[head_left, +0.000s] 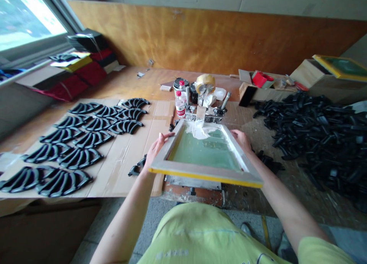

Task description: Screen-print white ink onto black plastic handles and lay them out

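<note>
A screen frame (206, 171) with grey edges, a yellow front strip and green mesh sits tilted above a metal base (195, 181). White paste lies on the mesh near its far edge. My left hand (156, 151) grips the frame's left side, fingers wrapped round it. On the opposite side, my right hand (242, 141) holds the right edge, its fingers partly hidden behind the frame. Just left of my left hand lies a black part (137, 167). Behind the frame stand clamps (220, 111) of the fixture.
Black curved parts (80, 158) lie in rows on cardboard (114, 172) at left. A large pile of black parts (315, 137) covers the right. Bottles (180, 105), a tape roll (205, 82) and an open box (258, 93) stand behind.
</note>
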The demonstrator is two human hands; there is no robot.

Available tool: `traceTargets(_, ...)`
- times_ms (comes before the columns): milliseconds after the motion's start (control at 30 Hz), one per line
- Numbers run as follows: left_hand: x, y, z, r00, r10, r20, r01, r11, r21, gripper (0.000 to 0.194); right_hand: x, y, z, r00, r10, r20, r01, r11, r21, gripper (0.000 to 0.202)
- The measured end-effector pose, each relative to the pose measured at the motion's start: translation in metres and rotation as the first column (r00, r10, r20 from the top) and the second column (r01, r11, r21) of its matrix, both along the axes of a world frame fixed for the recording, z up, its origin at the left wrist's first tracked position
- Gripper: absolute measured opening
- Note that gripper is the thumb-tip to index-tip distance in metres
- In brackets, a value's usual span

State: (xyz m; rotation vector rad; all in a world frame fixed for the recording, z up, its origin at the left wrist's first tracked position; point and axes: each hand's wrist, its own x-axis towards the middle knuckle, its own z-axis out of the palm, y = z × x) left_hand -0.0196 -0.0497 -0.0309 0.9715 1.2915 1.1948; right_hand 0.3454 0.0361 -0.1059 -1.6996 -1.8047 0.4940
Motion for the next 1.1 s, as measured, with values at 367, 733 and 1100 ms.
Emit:
traceTargets(367, 0.001, -0.028, -0.117, 0.998, -0.018, -0.068, 0.002, 0.972, -0.233, 0.081, -0.143, 0.055, 0.032, 0.792, 0.33, 0.513, -0.405, 0.914, 0.037, 0.025)
traceTargets(733, -0.003, -0.029, -0.127, 0.99, -0.042, -0.134, 0.01, 0.973, -0.23, 0.073, -0.1, 0.0, 0.024, 0.503, 0.73, 0.462, -0.806, 0.589, -0.052, 0.014)
traceTargets(1100, -0.001, -0.031, -0.101, 0.996, -0.034, -0.087, 0.011, 0.965, -0.262, 0.075, -0.1, 0.001, 0.021, 0.7, 0.626, 0.344, -0.678, 0.734, 0.043, 0.01)
